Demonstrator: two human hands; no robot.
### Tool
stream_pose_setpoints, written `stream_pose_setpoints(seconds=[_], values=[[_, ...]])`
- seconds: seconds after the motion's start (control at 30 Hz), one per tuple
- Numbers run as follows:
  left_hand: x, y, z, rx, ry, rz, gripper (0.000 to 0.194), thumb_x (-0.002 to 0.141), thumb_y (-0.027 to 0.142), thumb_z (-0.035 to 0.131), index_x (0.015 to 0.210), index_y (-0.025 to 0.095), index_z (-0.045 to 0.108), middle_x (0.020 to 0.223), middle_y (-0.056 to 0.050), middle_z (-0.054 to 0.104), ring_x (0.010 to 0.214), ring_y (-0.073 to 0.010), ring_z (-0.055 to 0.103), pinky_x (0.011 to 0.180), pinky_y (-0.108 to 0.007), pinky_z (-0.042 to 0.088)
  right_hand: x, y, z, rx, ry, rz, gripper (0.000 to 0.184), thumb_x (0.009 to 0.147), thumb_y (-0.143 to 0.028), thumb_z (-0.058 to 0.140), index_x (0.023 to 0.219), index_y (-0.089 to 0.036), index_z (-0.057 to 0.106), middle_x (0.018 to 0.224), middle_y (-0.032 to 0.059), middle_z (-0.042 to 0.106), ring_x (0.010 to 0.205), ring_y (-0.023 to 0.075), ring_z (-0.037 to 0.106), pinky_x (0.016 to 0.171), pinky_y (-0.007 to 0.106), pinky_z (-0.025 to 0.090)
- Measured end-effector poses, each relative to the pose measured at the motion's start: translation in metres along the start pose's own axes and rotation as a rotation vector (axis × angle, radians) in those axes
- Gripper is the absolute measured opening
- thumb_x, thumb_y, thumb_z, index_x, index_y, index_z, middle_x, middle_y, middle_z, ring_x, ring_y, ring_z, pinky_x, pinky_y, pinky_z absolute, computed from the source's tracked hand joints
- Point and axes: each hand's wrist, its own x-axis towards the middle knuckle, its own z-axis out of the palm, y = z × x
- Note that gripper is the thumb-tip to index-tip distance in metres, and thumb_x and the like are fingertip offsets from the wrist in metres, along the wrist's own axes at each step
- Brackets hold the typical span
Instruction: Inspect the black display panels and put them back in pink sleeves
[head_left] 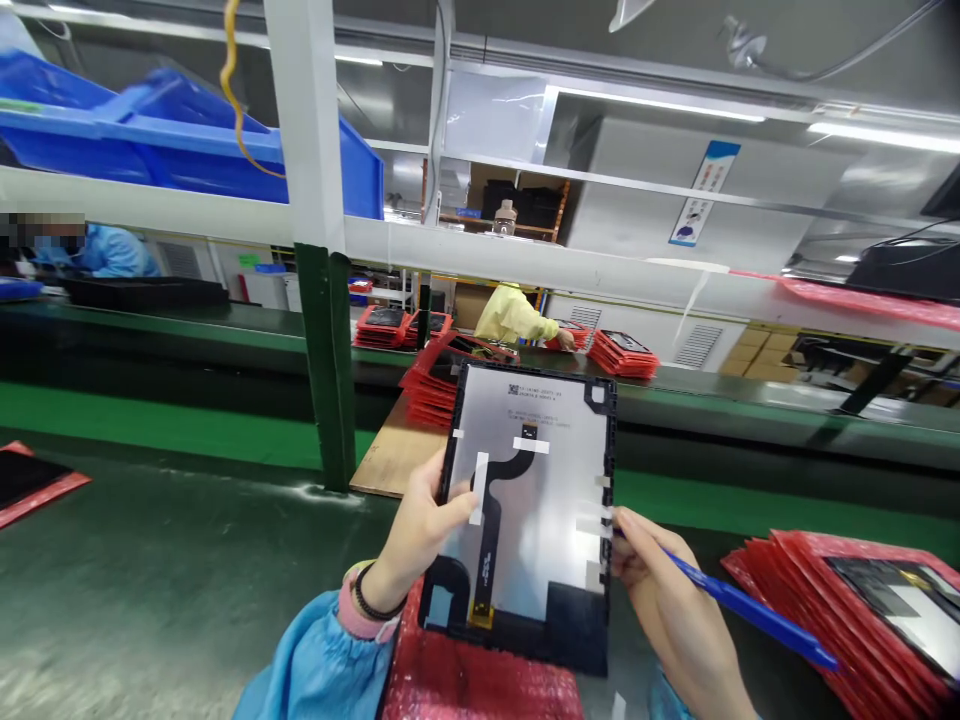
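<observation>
My left hand (420,535) grips the left edge of a display panel (540,480), thumb across its silver back near a strip of white tape. The panel stands tilted up, back side towards me, with a black flex cable running down its middle. My right hand (667,600) pinches a blue pen (757,615) and its fingertips touch the panel's right edge by more white tape tabs. Under the panel lies a red bubble-wrap bag (480,690).
A stack of red bags with panels (862,610) lies at the right. More red stacks (435,385) sit on a board ahead. A green post (326,370) rises at left. A red bag (34,480) lies far left. Workers in blue (105,250) and yellow (514,315) stand beyond.
</observation>
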Motion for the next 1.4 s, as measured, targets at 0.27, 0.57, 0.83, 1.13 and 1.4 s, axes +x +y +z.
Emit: stream_pose_setpoints(seconds=[0.27,0.57,0.83,1.13,1.4], values=[[-0.005,-0.014,-0.004,0.687,-0.32,0.705,0.042,0.084,0.004,0.051,0.122,0.015,0.065,0.109,-0.011,0.075,0.097,-0.0221,0.071,0.086,-0.031,0.056,-0.013,-0.004,0.013,0.37,-0.133,0.012,0.052,0.075,-0.061,0.068,0.118,-0.033,0.065,0.127,0.0071,0.066,0.119,0.0305,0.059,0.098,0.051,0.048],[0.0,-0.012,-0.004,0.814,-0.511,0.868,0.054,0.088,0.002,0.047,0.136,0.026,0.052,0.132,-0.009,0.062,0.133,-0.0259,0.045,0.112,-0.049,0.034,-0.02,-0.005,0.016,0.34,-0.136,0.031,0.035,0.061,-0.059,0.079,0.065,-0.025,0.073,0.075,0.0106,0.076,0.095,0.0362,0.069,0.086,0.056,0.052],[-0.038,0.012,0.015,0.712,-0.678,1.006,0.034,0.083,0.008,0.061,0.114,0.019,0.069,0.109,-0.01,0.074,0.11,-0.025,0.066,0.108,-0.04,0.041,-0.025,0.019,0.008,0.306,-0.207,0.016,0.033,0.067,-0.046,0.079,0.094,-0.027,0.073,0.071,0.0061,0.074,0.07,0.0287,0.071,0.073,0.047,0.056],[-0.031,0.01,0.014,0.392,-0.075,0.335,0.013,0.088,0.016,0.059,0.082,0.021,0.068,0.077,-0.002,0.074,0.071,-0.0165,0.07,0.069,-0.026,0.054,-0.032,0.016,0.004,0.297,-0.087,-0.03,0.056,0.064,-0.046,0.081,0.116,-0.031,0.067,0.097,0.0086,0.076,0.082,0.0318,0.071,0.076,0.047,0.057],[-0.002,-0.007,0.016,-0.208,0.027,-0.112,0.018,0.087,0.037,0.062,0.083,0.022,0.052,0.056,0.009,0.048,0.046,-0.0066,0.045,0.048,-0.017,0.039,-0.036,0.022,-0.007,0.427,0.029,-0.026,0.055,0.066,-0.057,0.076,0.116,-0.036,0.067,0.108,0.0056,0.074,0.1,0.0354,0.069,0.087,0.053,0.055]])
